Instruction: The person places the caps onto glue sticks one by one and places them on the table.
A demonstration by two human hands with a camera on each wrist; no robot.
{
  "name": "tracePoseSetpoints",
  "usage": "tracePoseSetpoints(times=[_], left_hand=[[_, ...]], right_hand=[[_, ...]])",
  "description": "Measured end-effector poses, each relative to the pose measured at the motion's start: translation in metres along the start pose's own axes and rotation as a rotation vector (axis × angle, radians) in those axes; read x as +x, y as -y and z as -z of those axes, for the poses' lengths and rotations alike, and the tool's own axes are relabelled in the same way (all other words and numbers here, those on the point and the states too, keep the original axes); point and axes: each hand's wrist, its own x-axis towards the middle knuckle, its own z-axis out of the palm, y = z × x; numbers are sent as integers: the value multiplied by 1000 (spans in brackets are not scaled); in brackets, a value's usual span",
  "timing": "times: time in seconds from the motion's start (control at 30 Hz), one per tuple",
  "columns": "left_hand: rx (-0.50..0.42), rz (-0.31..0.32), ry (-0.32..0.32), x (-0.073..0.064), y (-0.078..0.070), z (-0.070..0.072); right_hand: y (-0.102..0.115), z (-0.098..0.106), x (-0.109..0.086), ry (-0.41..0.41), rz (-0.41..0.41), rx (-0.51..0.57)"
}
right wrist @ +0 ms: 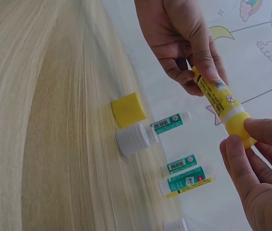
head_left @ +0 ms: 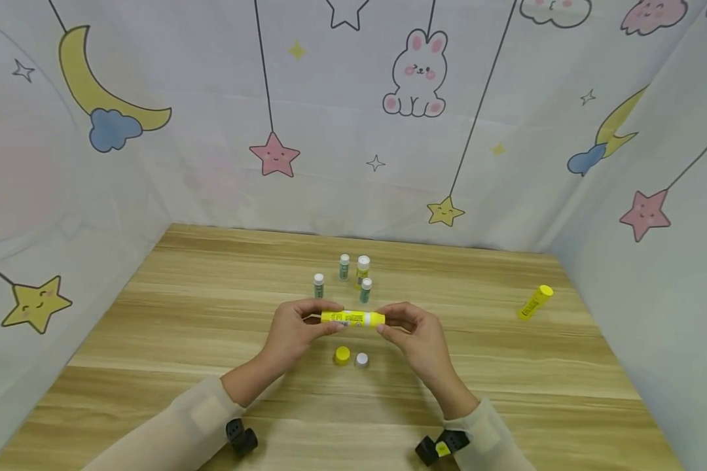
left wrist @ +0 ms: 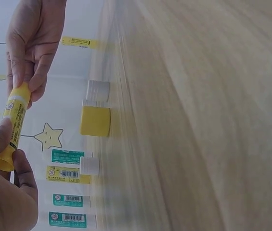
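A yellow glue stick lies level between the two hands, above the table. My left hand holds its printed body between thumb and fingers. At the other end, past a white band, my right hand pinches the yellow end piece. Just below the hands, a yellow cap and a smaller white cap sit side by side on the table. Whether the held stick's end piece is a cap or its base, I cannot tell.
Beyond the hands stand three small green glue sticks with white caps and a larger yellow-and-green one, white-capped. Another yellow glue stick stands at the right. The wooden table is bordered by printed white cloth.
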Motion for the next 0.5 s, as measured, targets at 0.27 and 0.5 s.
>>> tracePoseSetpoints(times=[0.27, 0.5], left_hand=[[-5, 5, 3, 1, 1, -1], [8, 1, 0, 0, 0, -2]], right_hand=[[0, 0, 0, -4, 10, -13], [1, -1, 0, -6, 6, -10]])
